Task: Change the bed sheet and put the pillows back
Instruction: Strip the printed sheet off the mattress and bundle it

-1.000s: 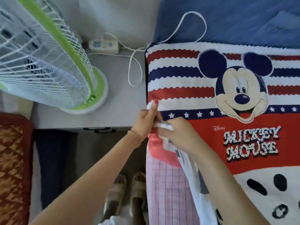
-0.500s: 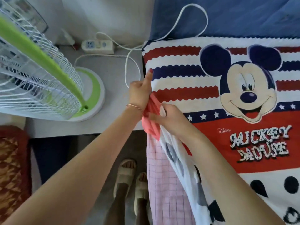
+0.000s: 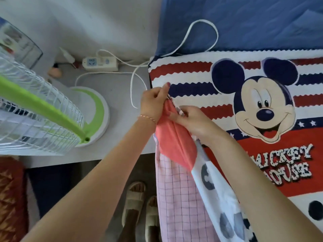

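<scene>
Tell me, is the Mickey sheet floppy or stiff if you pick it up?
Probably floppy: where the left hand and right hand pinch the Mickey sheet, its edge bunches and folds. It likely feels light, since fingertips alone lift it. The loose part hangs limply down the bed's side.

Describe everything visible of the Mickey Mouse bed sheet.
The Mickey Mouse bed sheet is thin printed fabric, spread mostly flat over the mattress. It shows wavy red, white and navy stripes, a large Mickey face, a starred band and "Mickey Mouse" lettering on red, then white with black spots. Its near edge hangs gathered over the side, the coral underside showing. The left hand and right hand pinch that edge near the corner. A blue cover lies beyond it.
</scene>
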